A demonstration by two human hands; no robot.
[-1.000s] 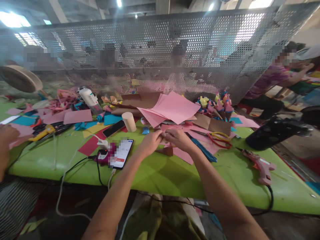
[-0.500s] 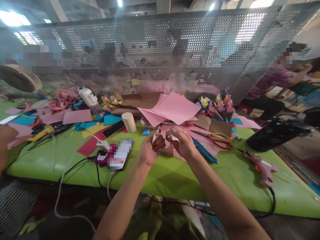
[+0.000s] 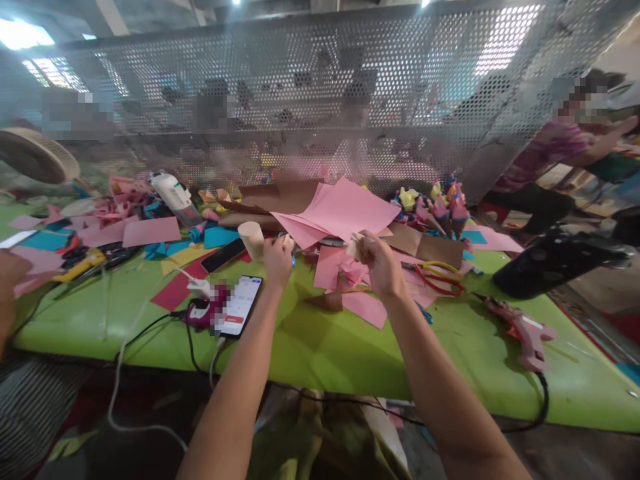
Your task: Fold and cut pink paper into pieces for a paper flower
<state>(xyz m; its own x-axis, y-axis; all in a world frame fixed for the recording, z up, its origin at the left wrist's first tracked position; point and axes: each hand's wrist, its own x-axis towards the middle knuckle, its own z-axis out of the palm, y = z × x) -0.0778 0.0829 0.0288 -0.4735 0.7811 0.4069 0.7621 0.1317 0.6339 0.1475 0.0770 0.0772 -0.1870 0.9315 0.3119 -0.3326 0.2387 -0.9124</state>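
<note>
My left hand (image 3: 278,263) is closed in a pinch on a small cream-coloured scrap (image 3: 289,243), just right of an upright cream cylinder (image 3: 251,241). Another cream-coloured scrap (image 3: 355,245) sits in the closed fingers of my right hand (image 3: 384,267). The two hands are apart, held over the table. Between them lie a crumpled pink paper piece (image 3: 352,273) and a brown paper piece (image 3: 325,300). Behind them spreads a stack of pink paper sheets (image 3: 345,210). What the scraps are made of is unclear.
Scissors (image 3: 443,277), a pink glue gun (image 3: 525,333) and a black bottle (image 3: 550,267) lie to the right. On the left are a lit phone (image 3: 241,307), a dark phone (image 3: 223,255) and cables. A co-worker's hand (image 3: 13,273) shows at the left edge. A perforated metal screen (image 3: 300,113) stands behind.
My hands have moved apart from close together, left hand leftward and right hand rightward, each with a cream scrap. The crumpled pink paper between them is now uncovered.
</note>
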